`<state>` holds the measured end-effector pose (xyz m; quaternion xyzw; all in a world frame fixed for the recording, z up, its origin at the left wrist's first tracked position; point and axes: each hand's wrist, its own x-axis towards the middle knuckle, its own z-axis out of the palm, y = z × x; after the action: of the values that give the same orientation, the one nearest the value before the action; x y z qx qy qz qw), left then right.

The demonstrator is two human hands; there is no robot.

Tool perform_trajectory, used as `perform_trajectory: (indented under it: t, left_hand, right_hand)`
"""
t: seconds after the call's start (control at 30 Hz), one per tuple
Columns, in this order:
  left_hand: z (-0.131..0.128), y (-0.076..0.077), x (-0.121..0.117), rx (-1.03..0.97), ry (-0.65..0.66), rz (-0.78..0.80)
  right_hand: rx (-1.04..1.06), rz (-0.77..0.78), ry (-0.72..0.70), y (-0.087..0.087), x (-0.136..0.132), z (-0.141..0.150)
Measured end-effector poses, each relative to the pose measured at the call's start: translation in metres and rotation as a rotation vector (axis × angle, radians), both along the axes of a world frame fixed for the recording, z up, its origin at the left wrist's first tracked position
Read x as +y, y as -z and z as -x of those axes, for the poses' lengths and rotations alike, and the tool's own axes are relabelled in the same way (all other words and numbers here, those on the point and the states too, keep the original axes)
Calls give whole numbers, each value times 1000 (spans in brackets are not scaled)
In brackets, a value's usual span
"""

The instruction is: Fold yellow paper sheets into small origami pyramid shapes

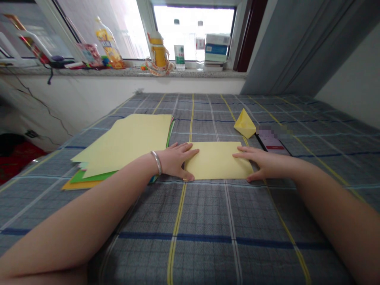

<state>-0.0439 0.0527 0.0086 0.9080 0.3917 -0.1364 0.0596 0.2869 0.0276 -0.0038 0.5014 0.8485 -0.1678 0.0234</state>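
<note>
A pale yellow sheet of paper [218,161], oblong in outline, lies flat on the plaid cloth before me. My left hand [177,159], with a silver bangle at the wrist, rests on its left end, fingers spread. On the right end lies my right hand [254,161], its fingers also apart and touching the paper's edge. Neither hand grips anything. Beyond the right hand stands a folded yellow paper shape [245,123] with a pointed top. Left of my left hand is a stack of coloured paper [130,138], yellow on top, green and orange sheets showing below.
A phone [273,141] lies just behind my right wrist. The grey plaid cloth [204,213] covers the whole surface. Along the window sill [124,73] stand a yellow cup [159,53], an orange drink bottle [109,45], a white-green tube [179,57], a clear bottle [200,47] and boxes [216,49].
</note>
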Motion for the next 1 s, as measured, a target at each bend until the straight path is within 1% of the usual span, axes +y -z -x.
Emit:
perform_trajectory:
  t: [0.07,0.2,0.27,0.4,0.47,0.57,0.7,0.87,1.0]
  left_hand:
    - [-7,4,-6,-42,-27,-83]
    - [-23,11,-22,-161,56,-207]
    - [-31,12,-28,-235,126,-231]
    - [-41,15,-35,-334,218,-251]
    - [-44,16,-36,-352,259,-263]
    - [-46,17,-37,-335,293,-287]
    - [-47,19,-38,-316,324,-364]
    - [-49,19,-35,-350,367,-504]
    - [-48,19,-33,-377,353,-603]
  right_hand:
    - [27,-18,-27,3,0,4]
    - [79,-97,-113,8,-2,14]
    - [114,-136,-161,9,-5,21]
    - [189,-226,-268,5,-14,39]
    - [227,-263,-331,2,-18,48]
    - [211,-336,-363,-1,-23,56]
    - [158,-430,-366,-2,-27,61]
    - [72,-537,-271,1,-30,67]
    - [24,-592,-184,2,-32,73]
